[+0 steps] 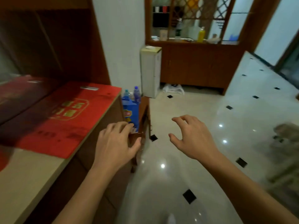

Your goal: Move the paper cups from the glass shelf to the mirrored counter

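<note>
I make out the paper cups [161, 9] as a blurred row on the glass shelf [161, 12], high in the wooden cabinet [194, 65] across the room and well apart from both hands. The left hand [116, 143] hangs with fingers loosely curled at the bench's [32, 175] right edge, near the red carton [64, 117]. I cannot tell if it touches the wood. The right hand [192, 136] is spread and empty over the tiled floor [210, 110].
</note>
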A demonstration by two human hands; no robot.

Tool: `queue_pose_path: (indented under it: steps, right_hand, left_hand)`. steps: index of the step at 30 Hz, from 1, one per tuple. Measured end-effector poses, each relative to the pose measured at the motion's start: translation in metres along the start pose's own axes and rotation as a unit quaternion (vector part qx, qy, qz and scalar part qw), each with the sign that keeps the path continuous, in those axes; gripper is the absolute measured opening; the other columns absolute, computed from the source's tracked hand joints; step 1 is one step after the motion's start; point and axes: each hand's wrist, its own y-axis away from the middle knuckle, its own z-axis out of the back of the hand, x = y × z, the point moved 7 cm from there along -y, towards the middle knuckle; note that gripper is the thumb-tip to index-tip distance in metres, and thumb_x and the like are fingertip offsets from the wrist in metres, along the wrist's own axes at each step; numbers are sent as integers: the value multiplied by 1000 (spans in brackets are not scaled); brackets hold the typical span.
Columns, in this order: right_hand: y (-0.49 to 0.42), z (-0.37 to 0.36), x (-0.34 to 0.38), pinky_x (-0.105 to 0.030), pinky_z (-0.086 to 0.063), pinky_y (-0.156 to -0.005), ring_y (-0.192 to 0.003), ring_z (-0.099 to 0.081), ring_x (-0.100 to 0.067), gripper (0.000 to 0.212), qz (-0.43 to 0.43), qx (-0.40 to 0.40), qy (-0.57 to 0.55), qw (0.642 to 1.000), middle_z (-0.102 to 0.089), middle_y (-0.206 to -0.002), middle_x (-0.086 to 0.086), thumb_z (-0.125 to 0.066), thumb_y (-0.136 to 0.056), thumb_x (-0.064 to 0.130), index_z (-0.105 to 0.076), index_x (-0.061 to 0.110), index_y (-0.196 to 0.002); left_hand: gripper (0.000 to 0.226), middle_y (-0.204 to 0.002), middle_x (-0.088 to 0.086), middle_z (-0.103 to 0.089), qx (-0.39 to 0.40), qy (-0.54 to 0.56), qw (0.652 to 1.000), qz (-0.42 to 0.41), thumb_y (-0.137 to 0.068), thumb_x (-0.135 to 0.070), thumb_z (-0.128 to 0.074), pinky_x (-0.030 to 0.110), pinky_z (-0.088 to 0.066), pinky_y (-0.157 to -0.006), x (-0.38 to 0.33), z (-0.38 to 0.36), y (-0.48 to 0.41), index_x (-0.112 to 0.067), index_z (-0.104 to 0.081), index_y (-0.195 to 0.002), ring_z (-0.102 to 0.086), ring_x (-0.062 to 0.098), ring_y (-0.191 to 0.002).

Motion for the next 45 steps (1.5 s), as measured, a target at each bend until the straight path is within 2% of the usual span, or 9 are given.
queue_pose_path:
  steps: [8,14,22,28,38,45]
  right_hand:
    - [30,4,-115,-40,-39,-100,-122,-45,-21,59,-121,8,19,992,-54,-130,-1,-46,-85,55,-47,26,-136]
    - [11,-9,-194,-42,-46,-89,-112,-55,-28,53,-146,-32,13,989,-62,-119,-9,-60,-82,45,-59,15,-127]
    - [-84,-31,-329,-40,-43,-96,-120,-49,-23,58,-178,-4,1,984,-55,-130,-3,-52,-85,53,-50,23,-135]
    - [-148,-42,-409,-39,-43,-94,-118,-50,-22,58,-182,-4,-3,983,-56,-128,-4,-51,-85,53,-50,22,-135]
    - [-251,-79,-512,-36,-42,-92,-116,-50,-21,55,-197,-10,8,980,-57,-125,-2,-52,-84,50,-52,22,-132]
    - [-369,-110,-586,-36,-43,-91,-118,-50,-21,55,-221,-20,36,974,-58,-126,-5,-54,-85,48,-52,20,-132]
  left_hand:
    - [55,-123,-2,-61,25,28,993,-116,-84,-59,-45,38,-45,-81,-105,-52,-55,-25,-60,-124,-53,24,-110]
    - [57,-129,-3,-58,33,46,986,-158,-87,-61,-39,39,-42,-88,-170,-98,-118,-26,-54,-130,-49,20,-115]
    - [58,-132,-1,-56,52,57,985,-151,-88,-61,-41,42,-42,-93,-247,-162,-247,-26,-51,-134,-47,21,-120]
    - [54,-128,3,-59,49,54,984,-164,-88,-55,-47,43,-45,-87,-297,-197,-334,-22,-56,-130,-52,24,-113]
    - [56,-128,3,-60,64,75,981,-168,-87,-53,-46,44,-47,-86,-346,-268,-467,-20,-56,-130,-53,25,-115]
    - [57,-128,4,-60,66,87,976,-190,-88,-53,-47,46,-47,-88,-364,-333,-607,-18,-57,-131,-55,25,-114]
